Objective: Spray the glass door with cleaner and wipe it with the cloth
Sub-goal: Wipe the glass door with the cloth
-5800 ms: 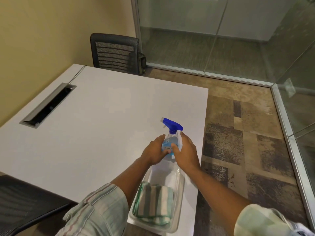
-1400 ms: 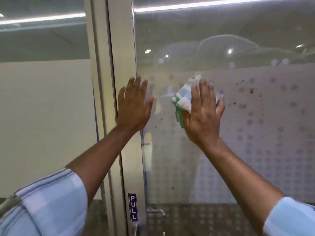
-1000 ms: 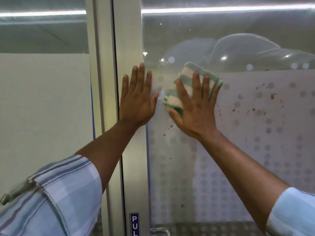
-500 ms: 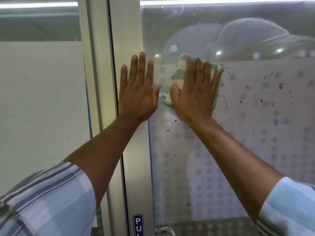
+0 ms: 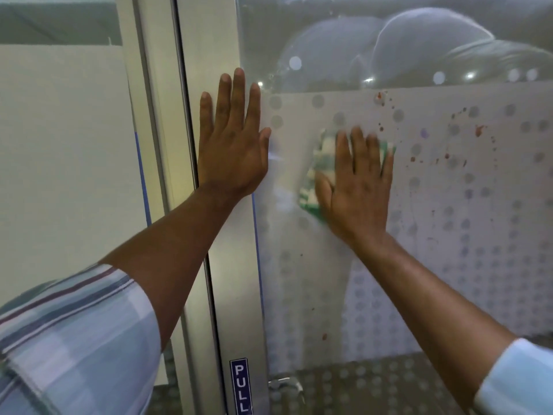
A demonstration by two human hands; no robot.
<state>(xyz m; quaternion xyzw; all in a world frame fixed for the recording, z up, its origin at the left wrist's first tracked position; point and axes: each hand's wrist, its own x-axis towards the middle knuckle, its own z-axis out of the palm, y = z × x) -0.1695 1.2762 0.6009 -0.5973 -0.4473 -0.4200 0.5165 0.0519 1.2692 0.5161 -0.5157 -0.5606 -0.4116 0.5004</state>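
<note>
The glass door point(image 5: 449, 265) fills the view, frosted with a dot pattern and speckled with reddish-brown spots at the upper right. My right hand point(image 5: 357, 187) lies flat on the glass and presses the green-and-white striped cloth point(image 5: 317, 172) against it; the cloth shows past the fingers on the left and top and is blurred. My left hand point(image 5: 232, 145) rests flat with fingers spread on the door's metal frame point(image 5: 230, 280), its thumb on the glass edge. It holds nothing. The spray bottle is out of sight.
A blue "PULL" label point(image 5: 240, 384) sits low on the frame, with a metal handle point(image 5: 287, 384) beside it. Left of the frame is a fixed frosted glass panel point(image 5: 59, 175). Smeared arcs mark the clear glass above the frosted band.
My right hand has slid the cloth down and to the right across the glass. The left hand stays flat on the frame. Much earlier, both hands were at the spray bottle on a table.
</note>
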